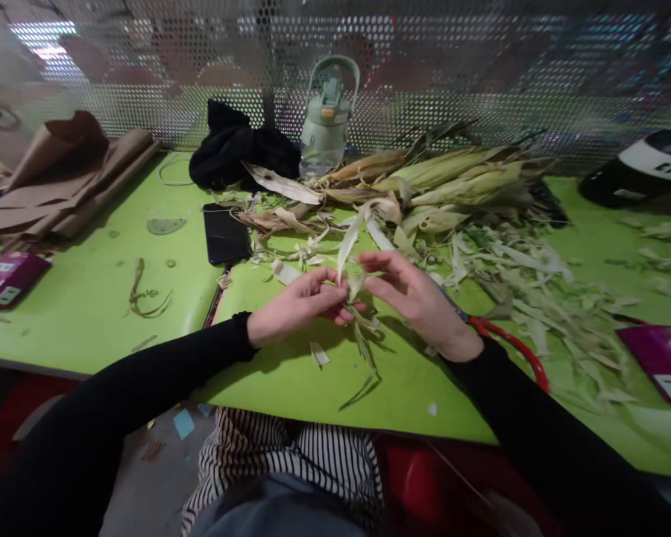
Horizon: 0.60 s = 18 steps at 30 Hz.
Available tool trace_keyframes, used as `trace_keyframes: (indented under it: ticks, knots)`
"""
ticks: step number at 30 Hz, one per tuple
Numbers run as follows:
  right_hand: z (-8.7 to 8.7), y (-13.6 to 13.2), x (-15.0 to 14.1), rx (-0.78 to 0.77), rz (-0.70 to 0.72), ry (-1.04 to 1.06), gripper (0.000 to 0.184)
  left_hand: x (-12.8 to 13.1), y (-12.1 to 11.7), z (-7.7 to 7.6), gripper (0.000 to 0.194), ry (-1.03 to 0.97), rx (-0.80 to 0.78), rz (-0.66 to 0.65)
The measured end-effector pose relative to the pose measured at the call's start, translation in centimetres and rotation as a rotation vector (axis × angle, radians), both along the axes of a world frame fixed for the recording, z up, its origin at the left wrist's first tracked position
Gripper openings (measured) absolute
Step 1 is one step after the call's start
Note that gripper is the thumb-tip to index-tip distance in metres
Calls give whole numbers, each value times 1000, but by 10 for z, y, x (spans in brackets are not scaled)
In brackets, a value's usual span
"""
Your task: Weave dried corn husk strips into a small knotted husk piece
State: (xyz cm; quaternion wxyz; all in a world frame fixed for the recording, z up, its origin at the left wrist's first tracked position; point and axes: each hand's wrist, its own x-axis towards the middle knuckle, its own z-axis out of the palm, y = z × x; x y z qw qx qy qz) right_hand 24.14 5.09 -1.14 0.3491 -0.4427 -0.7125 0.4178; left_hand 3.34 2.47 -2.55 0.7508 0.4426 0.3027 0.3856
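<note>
My left hand (318, 294) is closed in a pinch on a small bundle of pale corn husk (356, 286). One strip of it stands up above my fingers, and thin greenish ends hang down toward the table. Just to the right, my right hand (405, 291) is open, its fingers stretched toward the husk and apart from each other. Whether its fingertips touch the husk I cannot tell. Scissors with red handles (517, 344) lie partly hidden under my right wrist. Beyond my hands is a heap of whole corn husks (452, 183).
Husk scraps (542, 283) are strewn over the green table (291, 373). A black phone (227, 233), a black cloth (240, 149) and a water bottle (325, 130) stand or lie behind. Brown paper (67, 183) is at left, a dark bottle (637, 168) at right. Purple packs (12, 280) lie at both sides.
</note>
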Motion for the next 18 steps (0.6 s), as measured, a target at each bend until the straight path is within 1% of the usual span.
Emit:
trace_keyframes:
  ticks: [2,3,5,7,9,11,14,16,18]
  knots:
    - [1,3,6,151,73,-237,26,0,2,-1,17,7,34,6]
    - [1,5,8,257,93,-309,21,-1,3,-1,16,11,46,9]
    - [1,7,11,487,94,-382,17,0,4,-2,12,33,50,14]
    - [3,7,12,700,58,-429,13,1,5,-2,9,74,30,18]
    - [7,1,11,892,26,-470,7,3,5,-2,10,100,0,51]
    - [12,-8,7,1050,70,-492,3,3,6,0,10,85,-31,107]
    - [12,-23,-1,1202,222,-547,3,1,5,4,12,31,-58,185]
    - [7,-32,-7,1255,273,-628,5,0,4,6,12,11,-64,222]
    - [1,-36,-13,1261,283,-687,9,0,3,7,10,-1,-57,242]
